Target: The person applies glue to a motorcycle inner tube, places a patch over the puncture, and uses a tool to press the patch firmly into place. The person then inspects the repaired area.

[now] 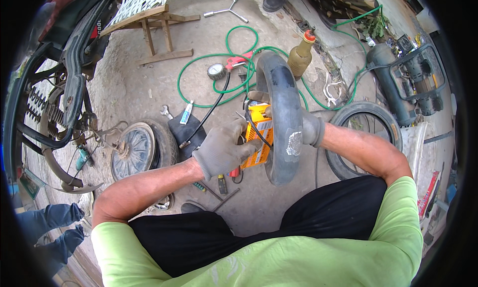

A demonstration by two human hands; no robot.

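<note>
A grey work glove covers my left hand (226, 146), whose fingers close on the side of a yellow-orange box (262, 120). A thin black cord runs across the box's face. Right beside it an inflated black inner tube (286, 160) stands on edge, with a pale worn patch on its lower part. My right hand (312, 127), also gloved, grips the tube from its right side; some of its fingertips show left of the tube, near the box's top. The tube hides the rest of that hand.
Around lie a green hose (185, 77), pressure gauge (216, 71), brown bottle (300, 55), tyre (348, 112), wheel (134, 147), screwdriver (222, 184), glue tube (186, 112) and cross wrench (231, 10). A motorbike frame (74, 87) stands left, a wooden stool (154, 23) behind, an air compressor (391, 82) right. Another person's legs (55, 227) show lower left.
</note>
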